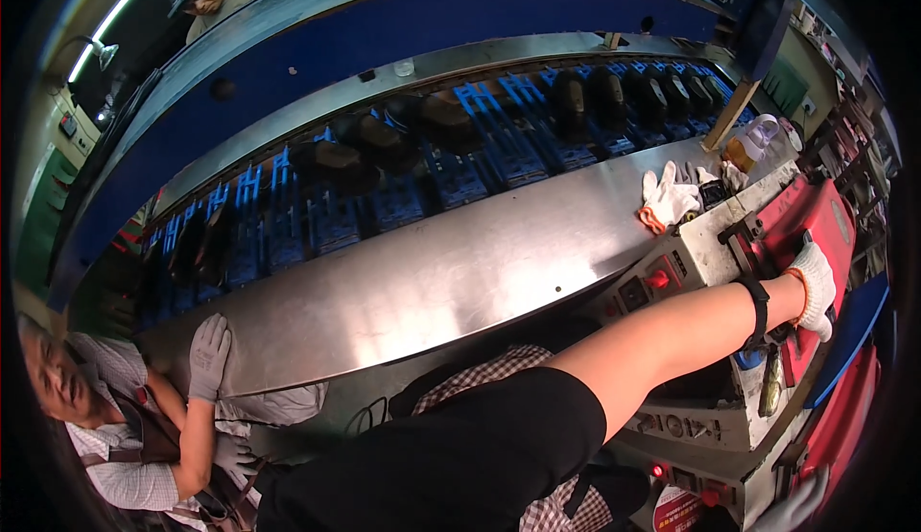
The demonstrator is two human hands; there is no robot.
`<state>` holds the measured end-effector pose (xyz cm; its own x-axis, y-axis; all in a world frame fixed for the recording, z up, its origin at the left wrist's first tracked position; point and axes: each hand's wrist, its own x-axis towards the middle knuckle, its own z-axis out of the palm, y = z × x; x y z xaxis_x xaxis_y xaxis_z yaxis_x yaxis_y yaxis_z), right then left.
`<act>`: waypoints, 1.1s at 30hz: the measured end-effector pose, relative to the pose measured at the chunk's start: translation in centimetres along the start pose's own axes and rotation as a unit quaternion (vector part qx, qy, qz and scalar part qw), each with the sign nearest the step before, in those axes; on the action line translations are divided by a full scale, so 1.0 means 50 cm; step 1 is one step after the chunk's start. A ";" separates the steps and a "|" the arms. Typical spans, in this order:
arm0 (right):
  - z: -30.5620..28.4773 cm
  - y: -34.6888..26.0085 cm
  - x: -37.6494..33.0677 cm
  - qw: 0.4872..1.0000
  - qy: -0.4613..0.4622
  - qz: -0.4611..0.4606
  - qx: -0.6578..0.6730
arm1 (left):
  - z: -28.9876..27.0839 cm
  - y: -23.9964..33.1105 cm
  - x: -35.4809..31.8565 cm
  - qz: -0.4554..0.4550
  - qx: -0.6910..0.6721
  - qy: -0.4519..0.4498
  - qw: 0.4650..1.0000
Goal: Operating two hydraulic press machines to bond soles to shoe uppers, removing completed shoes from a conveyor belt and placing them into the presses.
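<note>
My left arm, in a black sleeve with a black strap near the wrist, stretches to the right. My left hand point(815, 287), in a white knitted glove, lies against the red machine housing point(794, 208). Its fingers curl on the far side, and what they hold is hidden. Close to the lower right rim a blurred greyish glove point(801, 503) shows, apparently my right hand, beside a second red machine part point(846, 417). Its fingers cannot be made out. Below my left wrist, a control box point(724, 359) carries tools and a cable.
A bare metal table point(413, 273) runs along a blue-framed conveyor point(499, 9) carrying several dark shoes point(571, 100). White gloves point(669, 196) and a bottle point(743, 148) lie at its right end. At the left, a co-worker's gloved hand point(208, 354) rests on the table; another person point(216, 0) stands beyond.
</note>
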<state>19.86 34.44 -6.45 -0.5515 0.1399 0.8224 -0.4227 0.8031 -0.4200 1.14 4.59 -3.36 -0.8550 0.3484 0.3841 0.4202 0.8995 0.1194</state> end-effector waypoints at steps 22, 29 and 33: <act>0.274 -0.067 -0.028 0.681 -0.382 0.345 0.521 | 0.017 -0.004 0.094 0.132 -0.110 -0.171 0.970; 0.349 -0.339 -0.130 0.805 -0.161 0.400 0.408 | 0.005 -0.028 0.076 0.143 -0.119 -0.183 0.965; 0.423 -0.387 -0.173 0.750 -0.073 0.433 0.494 | 0.009 -0.038 0.094 0.146 -0.132 -0.200 0.960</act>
<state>17.61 5.45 -13.55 -0.9695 0.2386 0.0561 -0.1472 -0.3842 -0.9115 -3.80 4.65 -2.21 -0.7149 0.6965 0.0609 0.6772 0.6682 0.3081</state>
